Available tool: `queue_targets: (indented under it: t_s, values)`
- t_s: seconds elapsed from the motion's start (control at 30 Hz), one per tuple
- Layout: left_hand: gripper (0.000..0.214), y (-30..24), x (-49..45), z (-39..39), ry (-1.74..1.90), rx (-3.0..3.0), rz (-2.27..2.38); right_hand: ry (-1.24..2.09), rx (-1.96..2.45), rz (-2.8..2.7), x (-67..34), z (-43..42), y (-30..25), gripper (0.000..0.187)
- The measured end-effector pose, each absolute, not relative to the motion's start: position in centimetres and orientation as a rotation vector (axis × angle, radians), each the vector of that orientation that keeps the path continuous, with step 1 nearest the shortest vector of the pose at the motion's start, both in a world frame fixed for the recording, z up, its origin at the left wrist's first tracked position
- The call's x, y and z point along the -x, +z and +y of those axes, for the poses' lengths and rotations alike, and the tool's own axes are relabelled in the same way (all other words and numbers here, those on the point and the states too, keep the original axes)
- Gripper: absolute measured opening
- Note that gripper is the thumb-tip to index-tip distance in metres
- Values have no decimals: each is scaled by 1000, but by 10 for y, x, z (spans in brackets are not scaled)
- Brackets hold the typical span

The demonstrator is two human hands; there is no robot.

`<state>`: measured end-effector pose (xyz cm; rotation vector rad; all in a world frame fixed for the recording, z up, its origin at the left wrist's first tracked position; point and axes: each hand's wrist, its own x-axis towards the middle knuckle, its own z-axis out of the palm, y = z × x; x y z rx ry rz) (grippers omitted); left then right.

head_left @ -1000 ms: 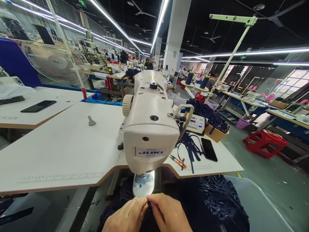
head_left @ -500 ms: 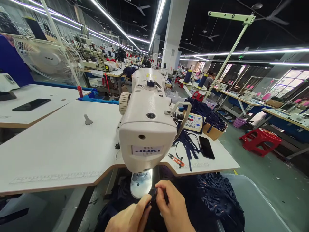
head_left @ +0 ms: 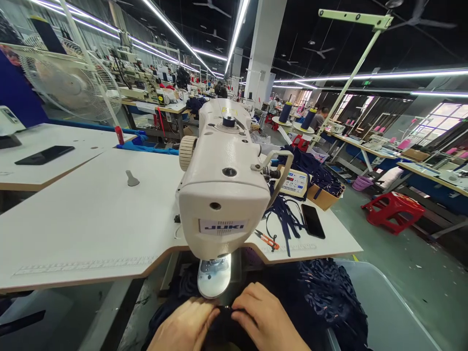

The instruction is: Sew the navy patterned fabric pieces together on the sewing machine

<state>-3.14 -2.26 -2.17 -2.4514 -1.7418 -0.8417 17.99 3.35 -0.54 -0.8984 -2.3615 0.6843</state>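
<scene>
Left hand [head_left: 187, 322] and right hand [head_left: 266, 318] just apart, backs upward, fingers curled inward

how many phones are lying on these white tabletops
2. One phone lies on the white tabletop at far left; the other phone lies on the nearer tabletop, right of the sewing machine. Another could be hidden behind the machine.

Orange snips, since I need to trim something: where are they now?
In the head view, the orange snips lie on the white tabletop, right of the sewing machine and beside the dark blue strips.
</scene>
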Motion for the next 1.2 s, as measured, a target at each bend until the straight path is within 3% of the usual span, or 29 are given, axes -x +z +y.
queue_targets:
  t_s: [0.1, 0.2, 0.27, 0.4, 0.6, 0.73, 0.87, 1.2]
  values:
    - [33, -44, 41, -19, -857, 2224, -1741, 1197, 1107, -1971, -185, 36, -15, 15]
    - [31, -54, 33, -19, -992, 2554, -1967, 1617, 1108, -1555, -180, 34, -31, 33]
    - [38, -55, 21, -19, -1287, 2760, -2199, 1756, 1024, -1315, -171, 30, -41, 41]
    - [42, -57, 3, -16, -1775, 2589, -2524, 1570, 1001, -1356, -159, 22, -54, 37]
    - [33, -51, 4, -15, -1681, 2526, -2610, 961, 973, -1930, -168, 16, -52, 30]
    - [33, -36, 1, -19, -1523, 2662, -2594, 1288, 792, -2015, -171, 21, -35, 40]
    - [37, -29, -2, -20, -1302, 2950, -2451, 1613, 857, -1604, -164, 26, -35, 32]
    - [34, -31, -2, -19, -1234, 2849, -2395, 1466, 999, -1514, -159, 17, -51, 33]
